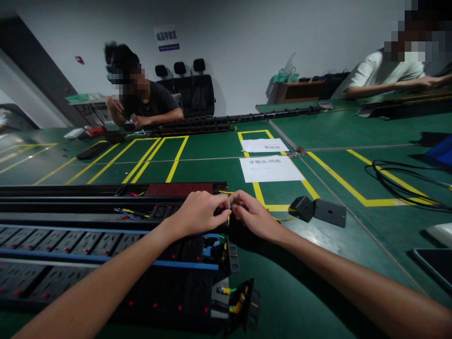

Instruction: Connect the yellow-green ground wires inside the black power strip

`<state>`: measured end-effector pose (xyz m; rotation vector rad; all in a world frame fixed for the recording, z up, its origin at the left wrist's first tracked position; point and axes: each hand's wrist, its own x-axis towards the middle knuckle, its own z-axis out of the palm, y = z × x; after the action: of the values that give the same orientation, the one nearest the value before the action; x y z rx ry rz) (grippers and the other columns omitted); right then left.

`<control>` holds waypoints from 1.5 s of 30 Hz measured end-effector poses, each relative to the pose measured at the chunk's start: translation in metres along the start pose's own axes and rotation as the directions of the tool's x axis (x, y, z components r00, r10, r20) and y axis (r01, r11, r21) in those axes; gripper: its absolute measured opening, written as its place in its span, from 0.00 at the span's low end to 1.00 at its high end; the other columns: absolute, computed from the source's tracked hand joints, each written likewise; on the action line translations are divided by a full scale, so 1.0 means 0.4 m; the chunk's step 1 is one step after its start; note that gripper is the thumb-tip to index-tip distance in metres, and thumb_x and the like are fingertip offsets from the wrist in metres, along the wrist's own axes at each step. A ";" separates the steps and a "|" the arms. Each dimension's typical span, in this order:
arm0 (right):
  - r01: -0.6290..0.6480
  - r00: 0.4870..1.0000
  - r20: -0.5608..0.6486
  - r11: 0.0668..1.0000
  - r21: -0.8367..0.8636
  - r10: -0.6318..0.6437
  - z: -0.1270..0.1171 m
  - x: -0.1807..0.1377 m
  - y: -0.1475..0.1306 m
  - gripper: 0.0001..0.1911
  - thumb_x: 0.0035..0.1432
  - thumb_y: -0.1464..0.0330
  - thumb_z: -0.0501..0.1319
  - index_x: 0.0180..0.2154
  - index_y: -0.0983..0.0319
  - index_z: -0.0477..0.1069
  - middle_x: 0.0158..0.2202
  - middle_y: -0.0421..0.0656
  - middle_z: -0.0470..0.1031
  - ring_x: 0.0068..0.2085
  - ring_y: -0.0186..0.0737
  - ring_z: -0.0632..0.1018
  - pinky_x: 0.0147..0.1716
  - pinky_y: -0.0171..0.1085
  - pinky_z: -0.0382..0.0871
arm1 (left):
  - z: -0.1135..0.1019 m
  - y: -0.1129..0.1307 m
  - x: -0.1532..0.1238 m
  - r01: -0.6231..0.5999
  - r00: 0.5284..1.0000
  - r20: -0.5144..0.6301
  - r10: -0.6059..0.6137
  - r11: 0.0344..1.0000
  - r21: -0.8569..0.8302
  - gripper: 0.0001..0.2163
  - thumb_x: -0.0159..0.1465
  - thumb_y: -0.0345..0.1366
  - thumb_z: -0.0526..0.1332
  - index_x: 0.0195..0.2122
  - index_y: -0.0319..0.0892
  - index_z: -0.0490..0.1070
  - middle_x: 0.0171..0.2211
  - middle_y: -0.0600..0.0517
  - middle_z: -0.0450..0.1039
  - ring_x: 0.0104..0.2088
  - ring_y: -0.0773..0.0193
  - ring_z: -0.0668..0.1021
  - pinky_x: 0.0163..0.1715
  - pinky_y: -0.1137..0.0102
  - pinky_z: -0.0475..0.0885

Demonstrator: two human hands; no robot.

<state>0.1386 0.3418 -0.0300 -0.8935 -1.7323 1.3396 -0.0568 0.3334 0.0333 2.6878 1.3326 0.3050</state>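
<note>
My left hand point(201, 212) and my right hand point(252, 214) meet fingertip to fingertip above the right end of a stack of long black power strips point(106, 245). Both hands pinch a thin yellow-green wire point(230, 207) that rises from the open end of a strip. Several coloured wires show at the strips' open ends point(226, 292). Fingers of both hands are curled closed around the wire.
Two black end caps point(318, 209) lie right of my hands. Two white paper labels point(270, 168) lie inside yellow floor-tape boxes on the green table point(318, 292). A black cable coil point(402, 181) lies at right. Two other people work at far tables with more strips point(226, 120).
</note>
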 end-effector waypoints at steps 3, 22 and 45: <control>0.024 1.000 -0.006 0.999 -0.030 -0.024 0.001 0.001 0.000 0.07 0.59 0.73 0.52 0.39 0.59 0.66 0.25 0.34 0.64 0.25 0.33 0.64 0.25 0.32 0.55 | -0.001 0.003 0.001 0.000 1.000 0.003 0.000 1.000 0.029 0.08 0.67 0.42 0.59 0.38 0.47 0.76 0.30 0.54 0.81 0.32 0.60 0.81 0.29 0.68 0.59; 0.007 0.998 -0.059 0.996 -0.092 -0.012 0.004 0.001 -0.005 0.07 0.60 0.71 0.53 0.40 0.59 0.66 0.24 0.34 0.66 0.24 0.34 0.65 0.25 0.33 0.56 | -0.001 0.004 0.002 -0.013 1.000 0.013 0.012 0.997 0.074 0.10 0.68 0.41 0.58 0.37 0.48 0.79 0.29 0.52 0.81 0.30 0.60 0.81 0.27 0.68 0.59; -0.010 1.000 0.002 0.997 -0.070 0.010 -0.002 0.003 -0.017 0.05 0.66 0.67 0.54 0.37 0.59 0.65 0.25 0.34 0.66 0.26 0.34 0.67 0.26 0.33 0.58 | 0.002 0.001 0.005 -0.019 1.000 0.025 0.016 0.994 0.106 0.11 0.69 0.43 0.55 0.35 0.47 0.75 0.28 0.53 0.79 0.30 0.57 0.81 0.27 0.67 0.55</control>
<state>0.1384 0.3417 -0.0230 -0.9410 -1.7883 1.2930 -0.0552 0.3350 0.0327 2.7818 1.3565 0.2086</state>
